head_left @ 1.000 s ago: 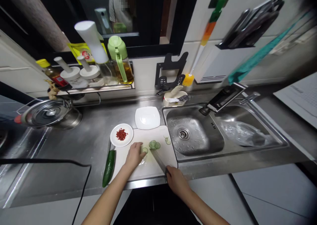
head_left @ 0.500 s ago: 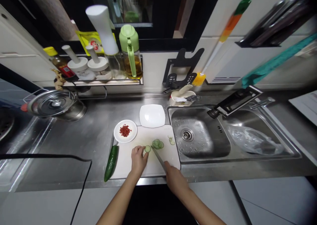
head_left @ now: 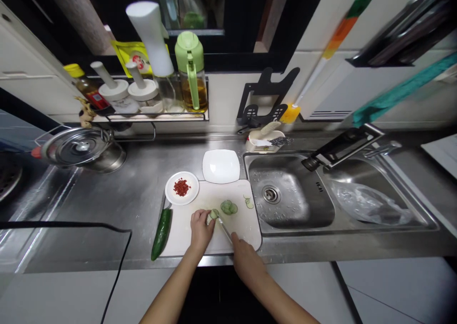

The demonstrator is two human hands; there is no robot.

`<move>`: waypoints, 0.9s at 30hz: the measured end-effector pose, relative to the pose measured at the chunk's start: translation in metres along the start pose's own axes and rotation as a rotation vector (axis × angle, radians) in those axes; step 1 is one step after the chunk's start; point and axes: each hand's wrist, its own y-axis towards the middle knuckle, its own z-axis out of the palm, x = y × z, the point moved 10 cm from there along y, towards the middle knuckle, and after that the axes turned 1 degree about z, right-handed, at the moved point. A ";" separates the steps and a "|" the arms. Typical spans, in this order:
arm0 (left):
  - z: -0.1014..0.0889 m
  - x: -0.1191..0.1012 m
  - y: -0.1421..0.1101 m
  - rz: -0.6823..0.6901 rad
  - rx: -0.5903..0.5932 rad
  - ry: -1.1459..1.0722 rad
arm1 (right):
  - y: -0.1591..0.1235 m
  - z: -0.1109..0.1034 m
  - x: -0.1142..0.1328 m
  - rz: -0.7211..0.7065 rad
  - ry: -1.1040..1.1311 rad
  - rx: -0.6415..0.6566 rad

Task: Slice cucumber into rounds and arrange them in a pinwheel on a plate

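Observation:
My left hand (head_left: 202,226) is closed round a short piece of cucumber (head_left: 213,213), its cut face turned to the right. In my right hand (head_left: 246,255) is a knife (head_left: 224,229), whose blade tip touches or nearly touches that cut face. Both hands are over the white cutting board (head_left: 182,243). Several cucumber slices (head_left: 229,207) lie in a small pile right of the blade. Thin peel-edged scraps (head_left: 248,201) rest near the board's right edge. A whole cucumber (head_left: 162,233) lies along the left edge.
Behind the board stand a white plate with chopped red pieces (head_left: 182,188) and a white square dish (head_left: 221,166). To the right is a sink (head_left: 290,191) holding a plastic bag (head_left: 369,202) in its far basin. A lidded pot (head_left: 85,150) and a black cable (head_left: 121,257) are leftward.
My right hand has shifted left with the knife, bringing the blade from beside the slice pile to the cucumber piece. My left hand keeps its hold. The view has shifted slightly.

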 end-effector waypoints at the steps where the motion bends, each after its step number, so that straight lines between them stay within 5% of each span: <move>1: 0.000 0.000 0.000 0.001 0.000 -0.003 | 0.000 0.000 0.000 -0.006 0.000 -0.004; 27: 0.001 -0.001 0.005 -0.057 0.041 0.019 | -0.002 0.009 -0.007 0.030 0.060 0.037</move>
